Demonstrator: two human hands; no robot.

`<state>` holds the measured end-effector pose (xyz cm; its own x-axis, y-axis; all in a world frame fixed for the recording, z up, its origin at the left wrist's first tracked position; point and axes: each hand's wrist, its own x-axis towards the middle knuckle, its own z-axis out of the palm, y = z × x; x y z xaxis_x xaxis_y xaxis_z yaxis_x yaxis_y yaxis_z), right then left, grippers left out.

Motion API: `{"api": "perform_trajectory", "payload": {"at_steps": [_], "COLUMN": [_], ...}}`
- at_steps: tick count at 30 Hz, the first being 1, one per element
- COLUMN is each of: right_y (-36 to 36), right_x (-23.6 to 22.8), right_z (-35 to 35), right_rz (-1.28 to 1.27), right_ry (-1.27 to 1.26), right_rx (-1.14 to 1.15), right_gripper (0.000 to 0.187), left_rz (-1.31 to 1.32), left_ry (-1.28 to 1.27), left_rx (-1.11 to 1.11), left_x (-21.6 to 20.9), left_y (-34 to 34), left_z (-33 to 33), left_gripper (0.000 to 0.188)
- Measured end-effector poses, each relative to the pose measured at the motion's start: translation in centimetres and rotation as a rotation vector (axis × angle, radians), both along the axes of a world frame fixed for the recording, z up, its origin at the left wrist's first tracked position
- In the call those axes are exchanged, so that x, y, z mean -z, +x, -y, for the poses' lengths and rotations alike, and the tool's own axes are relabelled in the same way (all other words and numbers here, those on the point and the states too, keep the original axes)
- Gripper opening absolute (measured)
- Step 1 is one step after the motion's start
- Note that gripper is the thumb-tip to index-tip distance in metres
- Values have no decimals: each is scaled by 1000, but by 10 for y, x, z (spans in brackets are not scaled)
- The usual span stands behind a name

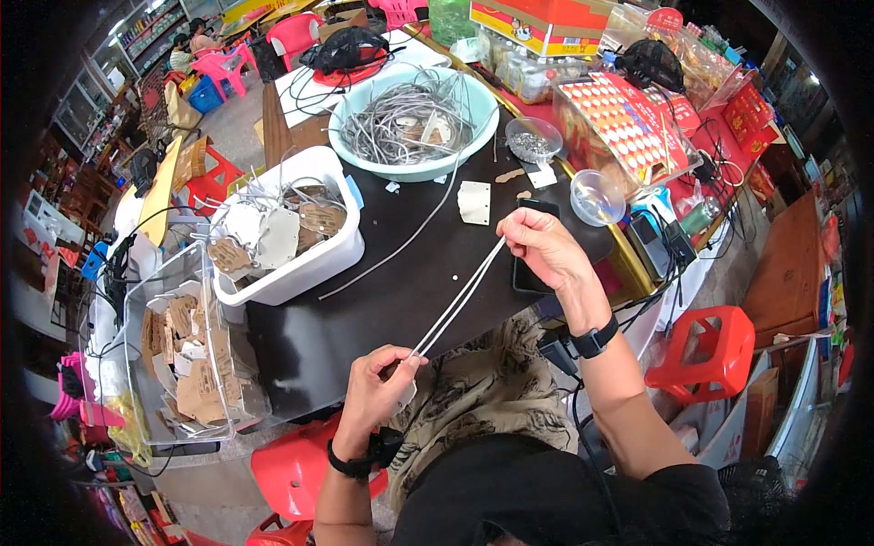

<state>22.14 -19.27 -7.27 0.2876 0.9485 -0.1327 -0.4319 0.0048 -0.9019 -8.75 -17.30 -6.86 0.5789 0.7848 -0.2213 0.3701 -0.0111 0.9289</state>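
Note:
A doubled length of pale grey cord (462, 298) runs taut and slanting between my hands, above the dark table edge and my lap. My right hand (546, 247) pinches its upper end between thumb and fingers. Lower down, my left hand (381, 387) closes on the other end. A small pale piece (407, 397) shows just under the left fingers, partly hidden. Beyond my hands, one loose grey cord (401, 247) trails across the table from a light-blue basin (401, 171) heaped with similar cords. A pale card with holes (474, 202) lies near my right hand.
A white tub (314, 275) of cords and cards stands on the left, beside a clear bin (182, 435) of cardboard pieces. Two clear bowls, one with small metal bits (533, 141), the other (597, 198) nearer, sit at the right. A red stool (701, 350) stands right.

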Motion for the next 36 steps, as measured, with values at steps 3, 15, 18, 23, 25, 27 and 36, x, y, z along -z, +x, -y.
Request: {"api": "perform_trajectory", "payload": {"at_steps": [3, 15, 18, 23, 25, 27, 36], "right_y": [-4, -32, -24, -37, -48, -77, -94], "right_x": [17, 46, 51, 15, 8, -4, 33], "right_z": [-4, -25, -33, -2, 29, 46, 20], "right_rz": [-53, 74, 443, 1204, 708, 187, -502], "right_ry": [134, 192, 17, 18, -181, -433, -111], "right_rx": [100, 490, 467, 655, 159, -414, -428], "right_gripper": [8, 8, 15, 42, 43, 47, 26], "left_rz": [25, 59, 94, 264, 282, 278, 253], "left_ry": [2, 162, 46, -201, -226, -238, -242], "left_rx": [15, -68, -93, -155, -164, -151, -17], "left_x": [0, 10, 5, 17, 19, 20, 12], "left_y": [2, 7, 16, 22, 22, 23, 24], "left_z": [-1, 14, 7, -1, -2, -2, 5], "left_gripper": [18, 14, 18, 22, 22, 21, 19]}}
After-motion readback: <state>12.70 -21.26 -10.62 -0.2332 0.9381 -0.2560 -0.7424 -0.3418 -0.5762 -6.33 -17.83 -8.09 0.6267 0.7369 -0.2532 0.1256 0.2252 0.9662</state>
